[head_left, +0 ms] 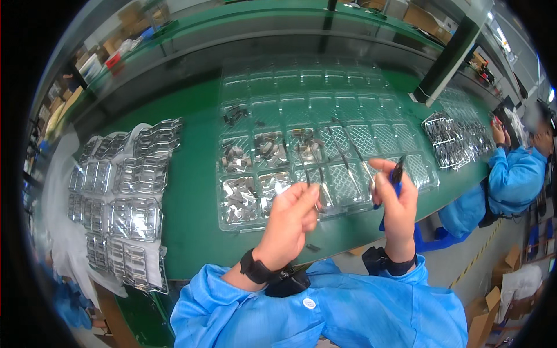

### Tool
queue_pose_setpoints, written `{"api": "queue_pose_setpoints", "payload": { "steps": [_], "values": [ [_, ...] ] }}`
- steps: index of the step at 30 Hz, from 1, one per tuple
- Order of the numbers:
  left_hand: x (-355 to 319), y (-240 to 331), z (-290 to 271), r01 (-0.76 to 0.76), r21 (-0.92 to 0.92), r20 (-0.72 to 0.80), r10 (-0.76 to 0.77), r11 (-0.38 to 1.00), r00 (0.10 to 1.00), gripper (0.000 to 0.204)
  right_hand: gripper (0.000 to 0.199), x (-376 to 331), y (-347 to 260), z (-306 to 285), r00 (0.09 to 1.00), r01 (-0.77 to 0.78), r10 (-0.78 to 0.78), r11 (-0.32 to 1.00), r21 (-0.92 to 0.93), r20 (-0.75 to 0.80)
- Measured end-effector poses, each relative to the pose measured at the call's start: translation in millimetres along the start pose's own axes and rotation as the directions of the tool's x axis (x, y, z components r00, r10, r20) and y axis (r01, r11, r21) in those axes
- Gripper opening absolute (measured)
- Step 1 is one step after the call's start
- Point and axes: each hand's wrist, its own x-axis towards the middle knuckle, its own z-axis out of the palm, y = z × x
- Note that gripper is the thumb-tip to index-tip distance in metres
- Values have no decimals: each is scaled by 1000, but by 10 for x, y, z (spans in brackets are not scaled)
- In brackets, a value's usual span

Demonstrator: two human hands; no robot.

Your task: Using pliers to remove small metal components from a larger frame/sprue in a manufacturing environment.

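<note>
By the worktop's [194, 232] near edge, your left grip [290, 216] is pinching a slim rod [306, 174], likely light, stiff, best held mid-shaft; your right grip [400, 206] is clasping a blue-handled tool [397, 176].

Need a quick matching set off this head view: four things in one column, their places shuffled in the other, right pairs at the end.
Things
1. Clear tray
2. Blue-and-black tool
3. White sheeting
4. Co-worker

Places
A. On the left, beside shiny metal frames
B. Near the right edge of the picture
C. In the middle of the green table, with loose metal pieces in some compartments
D. In the right hand

Pairs: 1-C, 2-D, 3-A, 4-B
</note>
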Motion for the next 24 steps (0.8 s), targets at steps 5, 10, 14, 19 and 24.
{"api": "queue_pose_setpoints", "payload": {
  "steps": [5, 10, 14, 19, 24],
  "values": [
    [101, 23, -55, -99, -87, -93, 91, 991, 991, 15, 31, -87, 117, 104, 945, 302, -177, 792, -530, 275],
    [66, 64, -77, -65, -92, -38, 62, 994, 997, 15, 41, -62, 75, 194, 875, 459, -208, 644, -612, 437],
    [47, 77, -39, -38, -75, -7, 37, 997, 999, 15, 45, -26, 77, 210, 839, 518, -223, 606, -603, 497],
    [51, 55, -20, -11, -57, -1, 11, 998, 1000, 15, 47, -25, 72, 223, 838, 504, -199, 641, -579, 508],
    [38, 62, 3, -6, -50, -13, 5, 999, 1000, 15, 45, -31, 62, 219, 837, 504, -200, 644, -576, 508]
  ]
}}
